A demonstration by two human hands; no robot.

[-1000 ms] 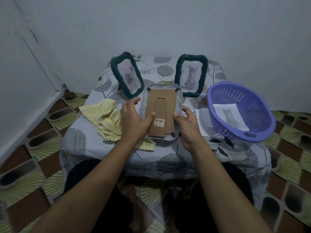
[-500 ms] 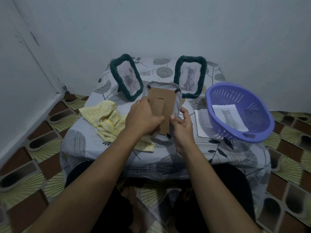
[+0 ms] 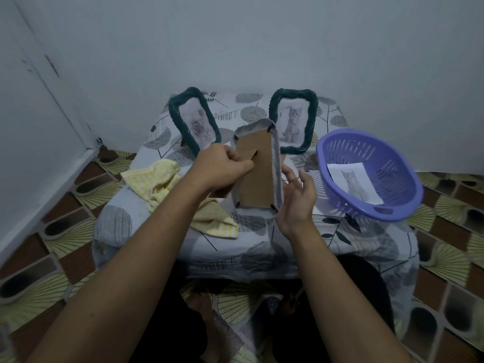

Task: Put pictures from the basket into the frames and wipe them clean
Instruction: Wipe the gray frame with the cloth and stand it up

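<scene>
A grey-rimmed picture frame stands tilted on the table, its brown cardboard back toward me. My left hand pinches the cardboard stand flap on that back and holds it swung out to the left. My right hand is beside the frame's right edge with fingers spread, touching it lightly. A purple basket at the right holds a cat picture. Behind stand two green frames with pictures in them, one at the left and one at the right. A yellow cloth lies crumpled at the left.
The small table has a leaf-patterned cover and stands in a corner, with white walls behind and to the left. Patterned floor tiles surround it. My legs are under its front edge.
My left hand moved from the frame's left edge onto its back and pulled the stand flap out. My right hand loosened its grip and spread its fingers. The frame tipped more upright.
</scene>
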